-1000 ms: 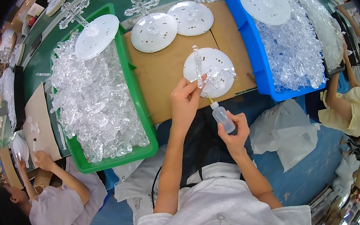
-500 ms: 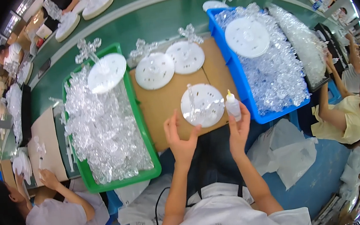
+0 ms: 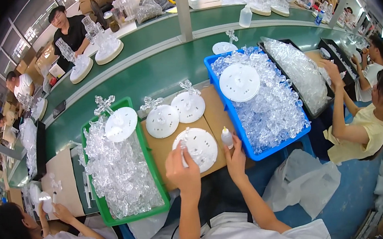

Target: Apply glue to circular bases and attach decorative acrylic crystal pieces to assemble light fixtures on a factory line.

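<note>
Head view: left hand (image 3: 183, 169) closed on near edge of white disc (image 3: 196, 149), lying on cardboard tabletop (image 3: 160, 151) between bins. Right hand (image 3: 235, 156) gripped small glue bottle (image 3: 226, 137), upright, just right of disc. Clear piece (image 3: 184, 143) stood on disc, apparently only one fitted; work looked early. Farther back, three discs (image 3: 162, 121) already carried clear crosses. Green bin (image 3: 98, 205) left and blue bin (image 3: 252, 150) right were full of clear parts.

Both forearms reach forward; left hand (image 3: 183, 169) and right hand (image 3: 235, 156) closed in grip.
</note>
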Tool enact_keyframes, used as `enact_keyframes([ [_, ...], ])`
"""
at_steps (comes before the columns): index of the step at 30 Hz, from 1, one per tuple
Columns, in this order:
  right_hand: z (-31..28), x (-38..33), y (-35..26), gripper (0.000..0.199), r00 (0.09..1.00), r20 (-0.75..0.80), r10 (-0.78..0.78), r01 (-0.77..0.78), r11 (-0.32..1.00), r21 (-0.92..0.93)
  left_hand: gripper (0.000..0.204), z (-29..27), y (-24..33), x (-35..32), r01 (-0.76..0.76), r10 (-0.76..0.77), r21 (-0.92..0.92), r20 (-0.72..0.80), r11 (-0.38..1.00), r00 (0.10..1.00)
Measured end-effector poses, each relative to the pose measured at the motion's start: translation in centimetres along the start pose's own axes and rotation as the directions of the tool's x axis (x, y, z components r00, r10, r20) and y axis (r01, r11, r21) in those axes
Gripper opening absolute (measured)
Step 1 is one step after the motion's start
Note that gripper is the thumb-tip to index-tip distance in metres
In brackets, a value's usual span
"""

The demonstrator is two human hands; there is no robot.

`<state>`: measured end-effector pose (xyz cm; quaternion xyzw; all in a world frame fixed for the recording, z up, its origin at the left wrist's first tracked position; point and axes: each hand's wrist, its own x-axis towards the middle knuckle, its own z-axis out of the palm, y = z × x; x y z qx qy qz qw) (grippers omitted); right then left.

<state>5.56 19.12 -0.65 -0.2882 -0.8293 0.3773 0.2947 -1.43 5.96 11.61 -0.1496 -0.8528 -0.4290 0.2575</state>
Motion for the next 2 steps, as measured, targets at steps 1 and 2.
enact_keyframes([
  [1,0.2,0.0,0.2,0.046,0.999,0.013,0.039,-0.040,0.993,0.112,0.013,-0.4,0.4,1.0,0.017,-0.017,0.003,-0.004,1.000,1.000],
  [2,0.7,0.0,-0.1,0.047,0.994,0.064,0.093,-0.107,0.952,0.286,0.020,-1.0,0.1,2.0,-0.004,0.004,0.015,-0.007,1.000,1.000],
])
